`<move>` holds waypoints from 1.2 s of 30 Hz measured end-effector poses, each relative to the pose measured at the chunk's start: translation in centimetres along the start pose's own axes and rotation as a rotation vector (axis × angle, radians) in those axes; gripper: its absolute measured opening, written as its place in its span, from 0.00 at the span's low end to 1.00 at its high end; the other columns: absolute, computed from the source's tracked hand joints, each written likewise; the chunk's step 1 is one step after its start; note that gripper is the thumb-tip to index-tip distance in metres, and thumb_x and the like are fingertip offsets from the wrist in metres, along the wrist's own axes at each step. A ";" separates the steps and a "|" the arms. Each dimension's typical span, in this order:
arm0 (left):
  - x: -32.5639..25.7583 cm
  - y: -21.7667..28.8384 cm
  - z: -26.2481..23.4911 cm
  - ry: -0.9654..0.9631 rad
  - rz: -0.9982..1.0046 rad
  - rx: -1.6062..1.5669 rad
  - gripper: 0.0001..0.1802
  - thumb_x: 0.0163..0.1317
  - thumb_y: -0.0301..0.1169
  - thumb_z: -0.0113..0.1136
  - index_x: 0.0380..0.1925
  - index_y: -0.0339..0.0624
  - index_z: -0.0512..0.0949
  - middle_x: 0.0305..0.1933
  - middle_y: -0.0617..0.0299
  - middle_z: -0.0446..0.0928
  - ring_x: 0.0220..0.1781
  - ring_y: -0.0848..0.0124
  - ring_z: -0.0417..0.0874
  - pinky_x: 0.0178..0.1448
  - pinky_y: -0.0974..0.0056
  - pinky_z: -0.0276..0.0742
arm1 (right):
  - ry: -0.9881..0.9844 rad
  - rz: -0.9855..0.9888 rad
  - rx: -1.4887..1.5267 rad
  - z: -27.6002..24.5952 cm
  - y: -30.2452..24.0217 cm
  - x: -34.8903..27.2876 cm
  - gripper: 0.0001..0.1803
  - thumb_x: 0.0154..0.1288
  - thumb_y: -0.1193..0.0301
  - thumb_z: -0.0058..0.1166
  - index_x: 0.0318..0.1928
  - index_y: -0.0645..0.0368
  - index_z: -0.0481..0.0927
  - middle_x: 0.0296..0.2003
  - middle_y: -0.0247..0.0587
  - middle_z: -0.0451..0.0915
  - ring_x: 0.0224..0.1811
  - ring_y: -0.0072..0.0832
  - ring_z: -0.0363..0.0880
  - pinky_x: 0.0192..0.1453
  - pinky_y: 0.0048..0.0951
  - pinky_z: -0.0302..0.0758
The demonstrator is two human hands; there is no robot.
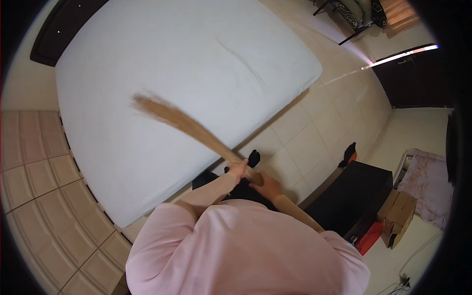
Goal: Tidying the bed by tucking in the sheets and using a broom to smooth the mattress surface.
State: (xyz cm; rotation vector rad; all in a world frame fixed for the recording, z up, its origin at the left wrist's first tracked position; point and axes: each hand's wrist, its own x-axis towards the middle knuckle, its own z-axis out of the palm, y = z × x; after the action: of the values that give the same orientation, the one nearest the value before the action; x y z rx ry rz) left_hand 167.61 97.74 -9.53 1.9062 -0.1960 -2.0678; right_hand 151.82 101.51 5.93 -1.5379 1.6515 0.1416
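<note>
A long straw broom [196, 129] slants across the view, its bristle end up and to the left over the white-sheeted mattress [108, 137]. The bristle tips are smeared by motion, and I cannot tell whether they touch the sheet. My left hand [237, 168] is wrapped round the broom's handle near the mattress's near edge. Just below and to the right, my right hand [268, 187] grips the butt end of the same handle. Creases show on the far right part of the sheet.
A dark headboard [46, 37] stands at the far left, beige panels [44, 196] along the left. Tiled floor [295, 142] lies right of the bed. Black furniture [351, 191], cardboard boxes [399, 214] and a dark door [415, 78] are on the right.
</note>
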 end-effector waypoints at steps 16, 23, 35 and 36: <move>-7.2 9.9 24.7 -0.080 0.637 -0.040 0.29 0.57 0.38 0.66 0.54 0.36 0.67 0.37 0.53 0.79 0.37 0.65 0.81 0.43 0.58 0.77 | 0.528 0.033 0.600 -8.6 10.0 0.9 0.30 0.55 0.61 0.66 0.55 0.61 0.70 0.44 0.52 0.79 0.49 0.40 0.80 0.49 0.37 0.75; -6.3 8.2 21.4 0.286 0.535 -0.232 0.25 0.59 0.33 0.64 0.52 0.42 0.63 0.33 0.58 0.75 0.26 0.70 0.78 0.30 0.64 0.76 | 0.140 -0.077 0.299 -9.8 10.8 2.3 0.35 0.52 0.55 0.68 0.57 0.57 0.70 0.45 0.55 0.80 0.49 0.51 0.80 0.47 0.44 0.76; -4.9 15.2 20.9 -0.043 0.786 0.359 0.38 0.51 0.35 0.68 0.60 0.31 0.63 0.37 0.51 0.80 0.33 0.62 0.83 0.40 0.58 0.78 | 0.544 0.056 0.745 -7.7 4.8 6.4 0.40 0.53 0.61 0.69 0.60 0.63 0.62 0.52 0.51 0.74 0.53 0.40 0.76 0.55 0.38 0.72; -5.2 16.0 19.4 -0.023 0.788 0.356 0.38 0.51 0.35 0.68 0.60 0.31 0.63 0.37 0.51 0.80 0.33 0.62 0.83 0.40 0.58 0.78 | 0.483 -0.029 0.668 -8.3 3.7 7.0 0.41 0.53 0.61 0.69 0.61 0.62 0.61 0.51 0.53 0.75 0.53 0.42 0.77 0.54 0.39 0.73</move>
State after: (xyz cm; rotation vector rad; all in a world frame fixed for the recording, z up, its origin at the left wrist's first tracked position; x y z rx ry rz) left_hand 151.01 82.15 2.37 1.5859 -1.1748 -1.5652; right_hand 145.41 92.07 5.04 -1.1147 1.7800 -0.7790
